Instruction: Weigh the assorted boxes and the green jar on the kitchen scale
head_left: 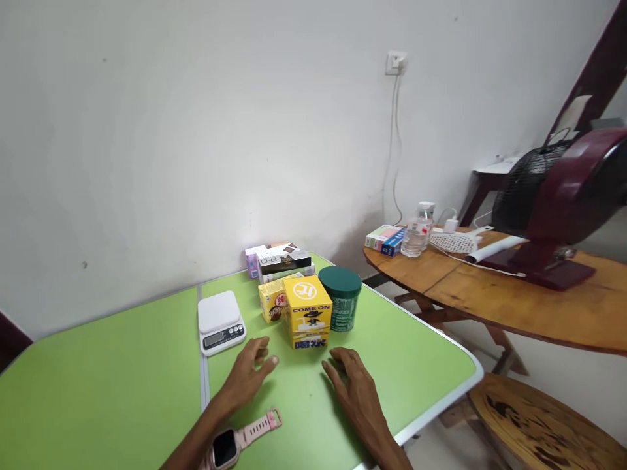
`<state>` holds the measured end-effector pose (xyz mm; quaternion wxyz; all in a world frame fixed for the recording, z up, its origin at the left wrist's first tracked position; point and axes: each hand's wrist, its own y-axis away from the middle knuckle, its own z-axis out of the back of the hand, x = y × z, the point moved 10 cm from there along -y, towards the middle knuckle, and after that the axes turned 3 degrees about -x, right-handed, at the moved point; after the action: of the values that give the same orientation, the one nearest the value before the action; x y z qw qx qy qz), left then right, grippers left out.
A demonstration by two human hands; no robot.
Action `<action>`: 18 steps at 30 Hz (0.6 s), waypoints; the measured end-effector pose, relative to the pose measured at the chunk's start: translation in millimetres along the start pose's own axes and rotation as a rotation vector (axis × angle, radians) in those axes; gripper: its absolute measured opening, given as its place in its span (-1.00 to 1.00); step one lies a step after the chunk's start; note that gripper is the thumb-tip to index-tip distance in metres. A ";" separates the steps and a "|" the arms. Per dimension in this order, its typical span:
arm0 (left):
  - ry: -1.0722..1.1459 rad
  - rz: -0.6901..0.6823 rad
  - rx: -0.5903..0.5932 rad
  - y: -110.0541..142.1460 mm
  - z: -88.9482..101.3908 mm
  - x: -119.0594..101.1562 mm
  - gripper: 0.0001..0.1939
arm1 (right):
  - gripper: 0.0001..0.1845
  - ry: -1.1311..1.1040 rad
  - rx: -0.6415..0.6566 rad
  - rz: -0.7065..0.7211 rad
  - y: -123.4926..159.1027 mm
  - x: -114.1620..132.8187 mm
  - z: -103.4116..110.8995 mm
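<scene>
My left hand (248, 371) hovers over the green table with its fingers apart and holds nothing. Just beyond it is a white digital kitchen scale (220, 313) with a small display. My right hand (355, 388) is also open and empty, nearest to a yellow box (308, 313) printed "COME ON". A dark green lidded tub (341, 294) stands right beside that box. A smaller yellow carton (272, 301) is behind it on the left. Below my left forearm lies a smartwatch (225, 449) with a pink strap, partly covered by the arm.
More boxes, among them a black and white box (284, 263) and a purple pack (252, 261), sit against the wall. To the right, a wooden table (490, 287) carries a fan (558, 189), a plastic bottle (416, 235) and flat boxes (385, 239). A wooden stool (543, 424) stands below.
</scene>
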<state>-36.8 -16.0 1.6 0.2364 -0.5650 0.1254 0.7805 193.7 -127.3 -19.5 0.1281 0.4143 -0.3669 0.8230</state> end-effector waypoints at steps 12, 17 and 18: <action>0.103 -0.013 0.023 -3.7 14.2 19.7 -0.46 | -0.67 0.011 0.085 -0.060 -6.9 9.3 -0.7; 0.074 0.000 0.015 -5.4 11.0 25.9 -0.41 | -0.49 -0.043 -0.005 -0.192 -7.1 -11.3 -0.2; 0.067 0.012 0.001 -9.8 10.0 25.4 -0.35 | -0.41 -0.067 -0.027 -0.214 -9.7 -14.9 -2.1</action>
<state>-46.5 2.7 -18.3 0.2275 -0.5900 0.1372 0.7624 206.7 -117.7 -27.0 0.2086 0.4766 -0.3357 0.7853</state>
